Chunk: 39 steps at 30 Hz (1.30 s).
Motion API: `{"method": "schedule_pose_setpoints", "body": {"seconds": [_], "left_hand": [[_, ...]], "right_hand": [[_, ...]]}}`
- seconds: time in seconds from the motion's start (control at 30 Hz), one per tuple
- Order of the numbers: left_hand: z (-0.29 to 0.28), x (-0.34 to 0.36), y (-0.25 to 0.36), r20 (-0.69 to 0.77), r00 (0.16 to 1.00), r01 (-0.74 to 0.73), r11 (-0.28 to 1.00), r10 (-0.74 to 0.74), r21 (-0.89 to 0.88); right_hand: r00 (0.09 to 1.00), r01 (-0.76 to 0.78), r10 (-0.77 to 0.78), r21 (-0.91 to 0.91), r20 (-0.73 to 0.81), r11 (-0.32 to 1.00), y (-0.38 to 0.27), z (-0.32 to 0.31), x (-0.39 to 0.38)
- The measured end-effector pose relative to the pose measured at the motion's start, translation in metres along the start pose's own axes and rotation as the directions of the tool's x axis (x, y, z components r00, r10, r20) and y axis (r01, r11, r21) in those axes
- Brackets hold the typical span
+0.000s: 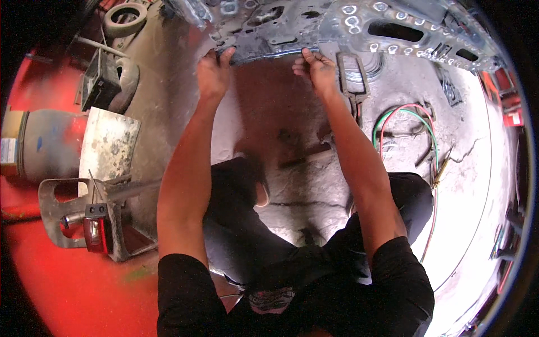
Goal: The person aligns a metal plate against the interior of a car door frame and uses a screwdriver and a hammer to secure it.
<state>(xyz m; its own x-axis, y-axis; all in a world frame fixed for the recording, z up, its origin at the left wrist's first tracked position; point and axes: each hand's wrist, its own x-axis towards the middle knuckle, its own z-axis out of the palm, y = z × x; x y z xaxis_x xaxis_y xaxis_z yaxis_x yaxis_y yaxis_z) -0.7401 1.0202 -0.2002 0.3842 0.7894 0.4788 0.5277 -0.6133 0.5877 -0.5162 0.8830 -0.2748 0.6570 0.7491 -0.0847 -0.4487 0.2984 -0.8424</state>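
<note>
At the top, a bare grey sheet-metal car body panel (331, 28) with holes and weld spots spans the view. My left hand (214, 73) is at the near edge of it, thumb on top and fingers curled beneath. To its right, my right hand (318, 70) pinches the same edge, thumb up and fingers folded. A narrow metal strip (275, 55) runs along the edge between both hands; I cannot tell whether it is a separate piece. Close beside my right hand lies a long metal clamp-like frame (366, 78).
Green and red hoses (405, 108) loop on the concrete at right, leading to a brass torch (442, 168). A wire coil (375, 70) lies under the panel. Left stand a tire (124, 20), a black crate (96, 84), a worn white panel (106, 140) and a plastic chair (53, 213) bearing a red lamp (95, 233).
</note>
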Motion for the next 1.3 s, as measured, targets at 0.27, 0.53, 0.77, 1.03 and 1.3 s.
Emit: {"method": "schedule_pose_setpoints", "body": {"seconds": [0.27,0.53,0.77,1.03,1.3], "left_hand": [[0.001,0.011,-0.008,-0.049,0.997,0.054,0.999,-0.054,-0.002],[0.006,0.015,-0.010,-0.085,0.995,0.049,0.999,-0.049,-0.002],[0.004,0.013,-0.008,-0.064,0.996,0.056,0.998,-0.055,0.016],[0.008,0.010,0.005,-0.231,0.960,-0.131,0.982,0.159,0.133],[0.024,0.009,0.005,-0.247,0.969,0.003,1.000,-0.010,-0.028]], "right_hand": [[0.994,0.107,-0.106,-0.011,0.030,0.994,-0.014,0.017,0.001],[0.997,0.069,-0.069,0.007,0.016,0.998,-0.012,0.016,0.004],[0.999,0.019,-0.021,0.036,0.046,0.999,-0.009,0.009,0.007],[0.998,-0.066,0.066,-0.040,0.011,0.997,-0.014,0.009,0.013],[0.999,-0.045,0.030,-0.391,-0.044,0.919,-0.026,-0.007,0.022]]}}
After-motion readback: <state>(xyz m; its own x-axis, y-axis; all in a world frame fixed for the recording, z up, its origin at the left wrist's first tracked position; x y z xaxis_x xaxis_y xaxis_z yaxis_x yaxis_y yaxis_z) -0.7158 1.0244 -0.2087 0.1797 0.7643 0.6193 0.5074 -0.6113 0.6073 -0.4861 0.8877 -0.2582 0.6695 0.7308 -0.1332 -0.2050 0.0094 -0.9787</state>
